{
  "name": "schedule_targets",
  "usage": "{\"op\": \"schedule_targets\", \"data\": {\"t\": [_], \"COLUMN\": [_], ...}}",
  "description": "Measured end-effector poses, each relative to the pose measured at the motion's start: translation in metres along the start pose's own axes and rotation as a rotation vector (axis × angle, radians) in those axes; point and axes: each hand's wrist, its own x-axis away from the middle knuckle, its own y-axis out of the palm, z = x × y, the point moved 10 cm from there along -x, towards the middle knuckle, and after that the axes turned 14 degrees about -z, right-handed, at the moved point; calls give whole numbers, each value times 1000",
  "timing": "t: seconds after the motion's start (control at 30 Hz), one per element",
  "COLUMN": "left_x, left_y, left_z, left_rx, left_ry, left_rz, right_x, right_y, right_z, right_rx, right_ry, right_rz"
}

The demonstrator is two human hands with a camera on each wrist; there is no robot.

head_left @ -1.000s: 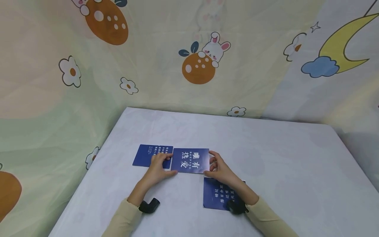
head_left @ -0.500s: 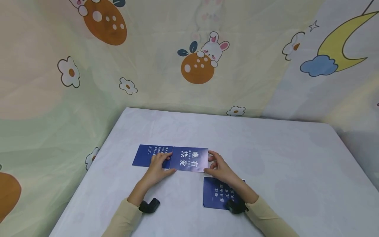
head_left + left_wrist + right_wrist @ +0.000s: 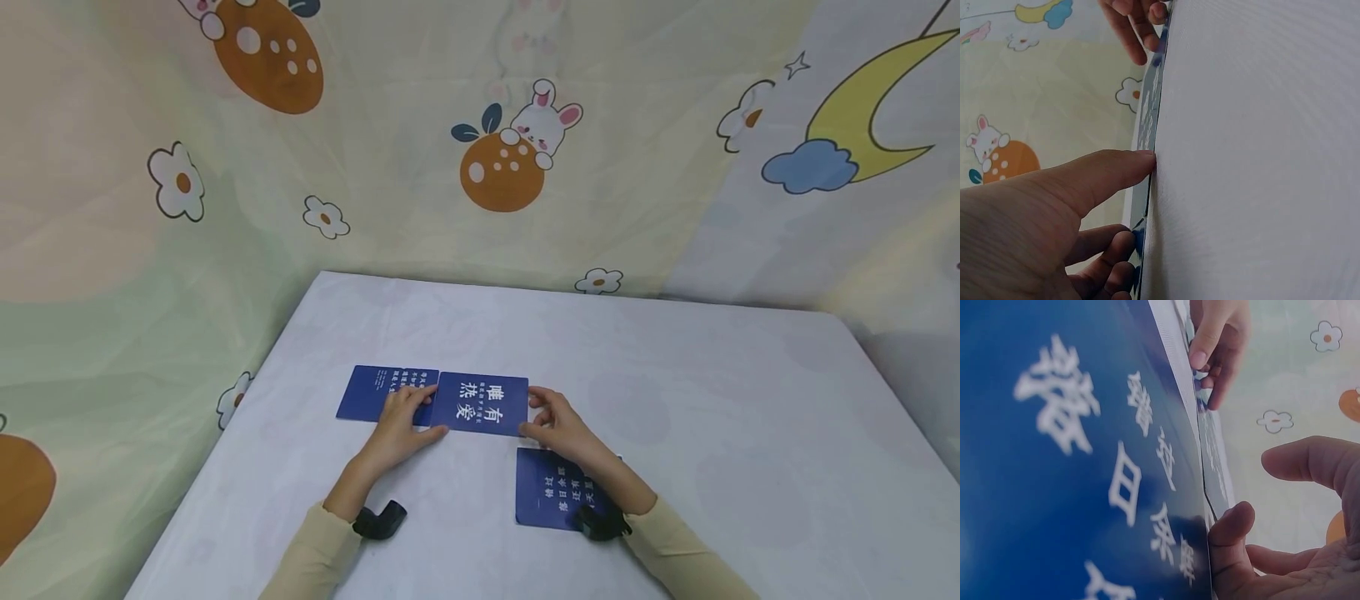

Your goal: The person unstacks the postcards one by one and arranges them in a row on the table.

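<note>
In the head view a blue card (image 3: 480, 404) with white characters lies flat on the table, its left edge against a second blue card (image 3: 367, 393). My left hand (image 3: 396, 427) rests where the two meet; the outstretched thumb touches the near edge of the middle card. At that card's right edge is my right hand (image 3: 561, 425), thumb by the near corner and forefinger by the far one, spread apart. Below the right forearm lies a third blue card (image 3: 538, 492), partly covered, its lettering large in the right wrist view. The left fingertips partly hide the seam.
A white cloth covers the table (image 3: 720, 417). Behind it hangs a curtain (image 3: 390, 150) printed with rabbits, flowers and a moon. Black wrist devices (image 3: 380, 521) sit at both cuffs, the right one over the third card.
The middle card's right end, slightly tilted a second ago, now lies flatter, and its left edge meets the left card more closely. Both hands have stayed nearly in place.
</note>
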Motion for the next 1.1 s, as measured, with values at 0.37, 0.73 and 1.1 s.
{"op": "schedule_targets", "data": {"t": [0.37,0.73,1.1], "left_x": [0,0,4], "left_y": [-4,-15,-8], "left_z": [2,9,23], "left_rx": [21,109,97], "left_ry": [0,45,127], "left_rz": [38,134,128], "right_x": [2,7,21], "right_y": [-8,-19,-32], "right_z": [-4,-2,0], "right_rx": [-63,-108,-155], "right_ry": [-21,-19,-41], "right_rz": [12,69,108]}}
